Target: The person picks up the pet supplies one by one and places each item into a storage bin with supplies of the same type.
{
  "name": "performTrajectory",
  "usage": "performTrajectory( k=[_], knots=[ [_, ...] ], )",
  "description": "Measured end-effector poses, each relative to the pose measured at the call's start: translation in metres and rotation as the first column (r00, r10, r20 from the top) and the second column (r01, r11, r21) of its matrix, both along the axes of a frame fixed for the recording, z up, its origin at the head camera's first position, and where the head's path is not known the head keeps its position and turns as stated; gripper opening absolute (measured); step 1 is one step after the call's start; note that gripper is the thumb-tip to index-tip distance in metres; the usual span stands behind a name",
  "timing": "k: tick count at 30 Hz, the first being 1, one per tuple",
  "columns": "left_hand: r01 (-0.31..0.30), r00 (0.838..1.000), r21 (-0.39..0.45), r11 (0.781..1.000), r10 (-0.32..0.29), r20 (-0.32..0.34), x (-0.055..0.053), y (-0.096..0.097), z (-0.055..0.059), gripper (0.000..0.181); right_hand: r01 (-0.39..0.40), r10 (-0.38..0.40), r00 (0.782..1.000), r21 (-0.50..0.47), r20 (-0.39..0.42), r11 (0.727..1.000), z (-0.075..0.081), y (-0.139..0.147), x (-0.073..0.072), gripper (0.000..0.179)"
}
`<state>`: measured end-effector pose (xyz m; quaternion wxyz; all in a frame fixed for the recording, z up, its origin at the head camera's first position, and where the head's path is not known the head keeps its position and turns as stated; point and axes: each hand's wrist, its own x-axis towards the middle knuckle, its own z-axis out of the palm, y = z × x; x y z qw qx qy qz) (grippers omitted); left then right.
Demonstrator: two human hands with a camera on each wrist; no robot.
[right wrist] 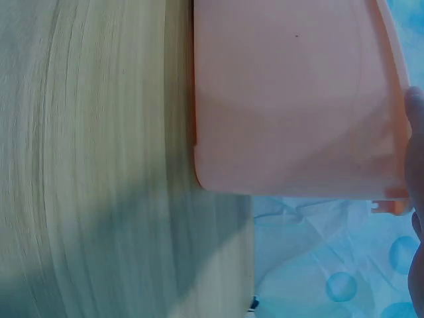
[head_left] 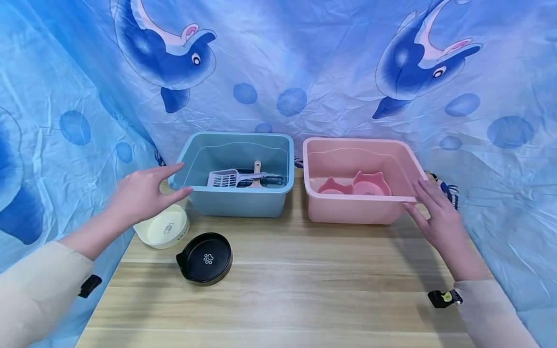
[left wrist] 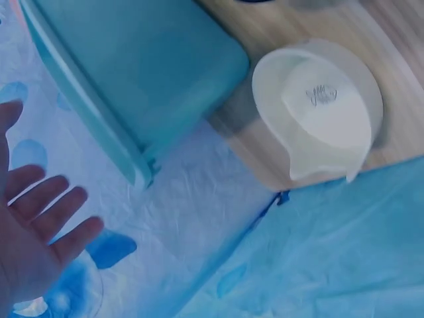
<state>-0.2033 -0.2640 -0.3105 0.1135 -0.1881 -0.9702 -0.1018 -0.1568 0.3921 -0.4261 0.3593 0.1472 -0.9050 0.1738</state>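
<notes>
Watching from my end, I start at the far left, where a blue cloth [head_left: 52, 159] printed with spots hangs down beside the counter [head_left: 322, 290]. My left hand [head_left: 143, 193] reaches in from that side out of a pale sleeve [head_left: 48, 290], thumb and fingers spread, holding nothing, its tips just beside the left end of the blue bin [head_left: 239, 204]; from the head view I can't quite tell whether the thumb touches the rim. Below this hand a cream bowl [head_left: 163, 227] with a fish drawing sits near the counter's left edge, and the left wrist view shows me its notched, pointed rim. Next, a little nearer to me, comes a black bowl [head_left: 208, 258] with a white paw print, well apart from my fingers. The blue bin stands upright at the back of the counter, left of centre; inside it I see a slotted lilac scoop [head_left: 223, 179], a pale peach handle [head_left: 257, 167] crossing it, and a dark item [head_left: 275, 181] partly hidden by the front wall. Just right of it, a narrow gap away, stands the pink bin [head_left: 348, 212], also upright, with pink cat-eared bowls [head_left: 370, 183] in it. At far right, my right hand [head_left: 439, 217] touches that bin's near right corner, fingers extended over the rim and thumb just below the lip.
</notes>
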Motion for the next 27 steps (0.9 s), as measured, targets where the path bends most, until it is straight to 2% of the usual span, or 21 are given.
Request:
performTrajectory(
  k=[5,9,14,18,20,22,24,27],
  knots=[
    [-0.020,0.984,-0.040,0.999,0.027,0.178,0.005,-0.010,0.010,0.076,0.001,-0.001,1.000,-0.027,-0.026,1.000,-0.011,-0.003,-0.005,0.077],
    [-0.034,0.962,-0.022,0.999,0.039,0.269,0.007,-0.016,0.013,0.080,0.019,-0.021,0.999,-0.043,-0.043,0.999,-0.014,-0.005,-0.007,0.074],
    [-0.034,0.944,0.012,0.999,0.028,0.329,0.009,-0.024,0.006,0.077,0.038,-0.039,0.999,-0.056,-0.018,0.998,-0.016,-0.007,-0.007,0.071],
    [-0.023,0.926,0.041,0.999,0.006,0.377,0.013,-0.028,-0.005,0.074,0.035,-0.036,0.999,-0.064,-0.010,0.997,-0.016,-0.008,-0.007,0.067],
    [-0.012,0.908,0.072,0.997,-0.019,0.420,0.014,-0.029,-0.013,0.072,0.032,-0.033,0.999,-0.069,-0.018,0.997,-0.017,-0.007,-0.006,0.066],
    [-0.001,0.881,0.108,0.994,-0.050,0.470,0.013,-0.029,-0.021,0.071,0.030,-0.033,0.999,-0.071,-0.033,0.997,-0.017,-0.007,-0.006,0.068],
    [0.008,0.849,0.150,0.989,-0.086,0.521,0.012,-0.028,-0.030,0.071,0.027,-0.031,0.998,-0.075,-0.047,0.997,-0.018,-0.006,-0.007,0.070],
    [0.017,0.792,0.209,0.978,-0.140,0.594,0.008,-0.028,-0.043,0.068,0.023,-0.027,0.998,-0.077,-0.053,0.997,-0.018,-0.005,-0.008,0.074]
  ],
)
